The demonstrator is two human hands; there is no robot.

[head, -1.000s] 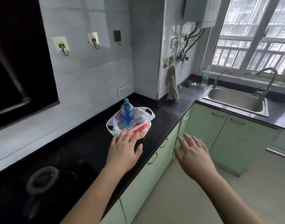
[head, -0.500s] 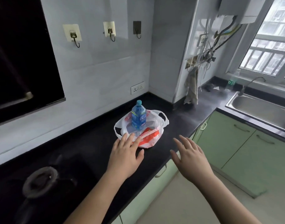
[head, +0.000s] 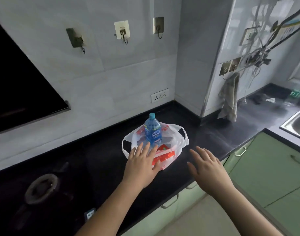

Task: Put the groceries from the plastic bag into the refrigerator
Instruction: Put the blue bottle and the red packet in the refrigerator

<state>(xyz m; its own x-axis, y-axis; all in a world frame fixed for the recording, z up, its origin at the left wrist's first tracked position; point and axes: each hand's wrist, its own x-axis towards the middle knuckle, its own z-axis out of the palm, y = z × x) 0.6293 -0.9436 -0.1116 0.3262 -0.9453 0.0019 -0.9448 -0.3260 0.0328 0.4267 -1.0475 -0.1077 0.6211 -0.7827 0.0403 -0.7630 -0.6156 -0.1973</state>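
Note:
A white plastic bag [head: 177, 140] with red print lies open on the black countertop [head: 213, 137]. A blue bottle [head: 152, 130] with a light blue cap stands upright inside it. In front of the bottle lies a red packet [head: 164, 153]. My left hand [head: 140, 166] hovers over the bag's near left edge, palm down, fingers spread, covering part of the bag. My right hand [head: 207, 167] is open above the counter's front edge, to the right of the bag and apart from it. No refrigerator is in view.
A gas burner [head: 42, 186] sits at the near left. Green cabinet doors [head: 268, 167] run below the counter. A cloth [head: 229, 99] hangs on the pillar at right, a steel sink [head: 297, 123] beyond it. Wall hooks [head: 122, 31] and a socket [head: 159, 97] are behind.
The view has moved closer and turned left, so the bag is nearer and the window has left the frame. Both hands have advanced toward the bag.

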